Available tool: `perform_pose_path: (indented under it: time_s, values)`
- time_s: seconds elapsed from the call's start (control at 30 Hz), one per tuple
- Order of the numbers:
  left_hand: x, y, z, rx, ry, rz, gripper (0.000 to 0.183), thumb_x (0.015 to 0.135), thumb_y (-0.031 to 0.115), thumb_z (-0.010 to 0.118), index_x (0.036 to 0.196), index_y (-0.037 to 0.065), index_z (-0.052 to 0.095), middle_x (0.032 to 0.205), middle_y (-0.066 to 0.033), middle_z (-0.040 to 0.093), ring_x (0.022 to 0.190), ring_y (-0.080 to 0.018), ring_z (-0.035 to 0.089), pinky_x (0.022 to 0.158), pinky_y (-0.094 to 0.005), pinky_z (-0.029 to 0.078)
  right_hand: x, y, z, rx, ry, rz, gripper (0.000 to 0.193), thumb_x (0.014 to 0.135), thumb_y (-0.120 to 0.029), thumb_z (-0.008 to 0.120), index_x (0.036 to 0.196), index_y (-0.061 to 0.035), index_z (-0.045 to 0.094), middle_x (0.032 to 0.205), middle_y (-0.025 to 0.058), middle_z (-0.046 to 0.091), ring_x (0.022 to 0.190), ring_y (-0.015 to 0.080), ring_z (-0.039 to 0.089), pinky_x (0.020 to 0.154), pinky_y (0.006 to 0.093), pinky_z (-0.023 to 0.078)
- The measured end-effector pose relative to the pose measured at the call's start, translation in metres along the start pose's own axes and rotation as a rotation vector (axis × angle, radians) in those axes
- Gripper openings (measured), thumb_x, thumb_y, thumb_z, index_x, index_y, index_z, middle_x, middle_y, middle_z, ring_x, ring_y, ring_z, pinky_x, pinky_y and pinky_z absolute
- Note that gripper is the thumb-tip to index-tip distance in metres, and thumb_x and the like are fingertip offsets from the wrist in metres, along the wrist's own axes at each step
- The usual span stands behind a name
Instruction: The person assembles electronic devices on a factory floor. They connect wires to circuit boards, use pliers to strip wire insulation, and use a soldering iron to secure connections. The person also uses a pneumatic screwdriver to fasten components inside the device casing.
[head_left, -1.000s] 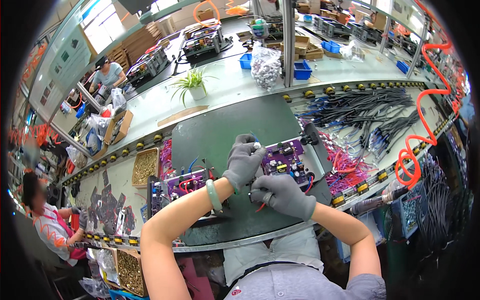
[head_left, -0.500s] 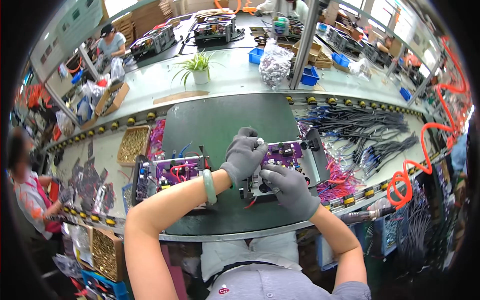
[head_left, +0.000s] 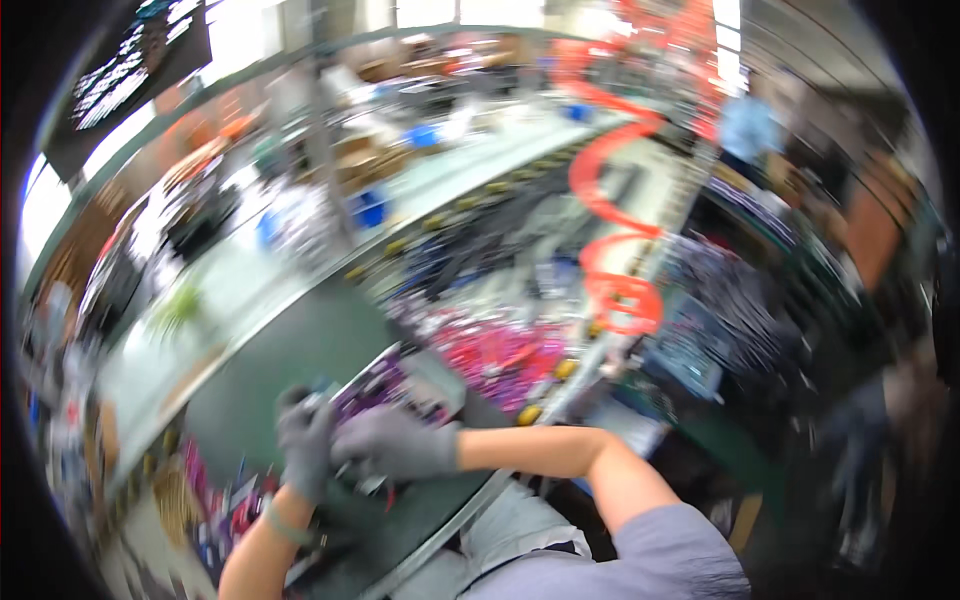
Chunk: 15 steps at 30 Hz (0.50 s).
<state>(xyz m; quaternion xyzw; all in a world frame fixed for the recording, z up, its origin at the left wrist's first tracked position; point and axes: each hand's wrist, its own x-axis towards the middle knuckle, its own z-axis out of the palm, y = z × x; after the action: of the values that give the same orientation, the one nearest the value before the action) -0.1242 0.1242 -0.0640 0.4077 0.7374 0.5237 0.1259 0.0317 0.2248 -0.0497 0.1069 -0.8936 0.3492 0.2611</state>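
Motion blur softens the whole view. My left hand [head_left: 306,445], in a grey glove with a green bangle [head_left: 285,524] at the wrist, is curled at the near-left edge of an open metal unit with a purple circuit board [head_left: 385,388]. Close beside it, my gloved right hand [head_left: 402,442] lies over the near side of that unit, fingers bent inward. Both hands look closed; whatever sits between their fingers is too blurred to make out. A second unit with purple and red parts [head_left: 232,522] is at the lower left, partly behind my left forearm.
A dark green mat [head_left: 260,390] lies under the units. Pink wires [head_left: 500,352] and black cables [head_left: 480,235] are heaped to the right. A coiled orange hose [head_left: 625,300] hangs over the bench's right part. Beyond stand a blue bin [head_left: 370,208] and a plant [head_left: 180,306].
The view has swung to the right and tilted, so the bench appears slanted and shifted left. My hands remain at the same unit and now appear closer together.
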Motion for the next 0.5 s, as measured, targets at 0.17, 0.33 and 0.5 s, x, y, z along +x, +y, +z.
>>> perform_pose_path:
  time_s: [0.17, 0.33, 0.5]
  values:
    - [-0.001, -0.001, 0.006, -0.175, -0.031, -0.033, 0.024, 0.090, 0.016, 0.066, 0.081, -0.007, 0.066, 0.122, -0.0101, 0.051, 0.098, -0.0153, 0.055, 0.081, -0.0279, 0.044, -0.008, -0.012, -0.011, -0.176, 0.095, -0.061, 0.009, 0.068, -0.011, 0.069, 0.075, -0.0151, 0.064, 0.090, 0.0045, 0.056, 0.093, 0.0293, 0.054, 0.090, 0.0414, 0.040]
    - [-0.003, 0.002, 0.008, -0.194, 0.024, 0.014, 0.024, 0.090, 0.016, 0.065, 0.078, -0.005, 0.066, 0.120, -0.0096, 0.052, 0.096, -0.0162, 0.054, 0.080, -0.0307, 0.043, -0.022, -0.005, 0.001, -0.450, 0.004, -0.006, 0.013, 0.068, -0.014, 0.067, 0.081, -0.0142, 0.066, 0.089, 0.0055, 0.058, 0.090, 0.0276, 0.056, 0.088, 0.0431, 0.041]
    - [-0.006, 0.021, 0.005, -0.071, -0.031, -0.120, 0.027, 0.088, 0.021, 0.064, 0.088, -0.006, 0.070, 0.112, -0.0127, 0.058, 0.100, -0.0224, 0.057, 0.086, -0.0331, 0.045, -0.021, -0.003, -0.002, -0.422, 0.121, 0.023, 0.019, 0.071, -0.017, 0.067, 0.089, -0.0154, 0.067, 0.082, 0.0043, 0.059, 0.084, 0.0265, 0.059, 0.073, 0.0408, 0.046]
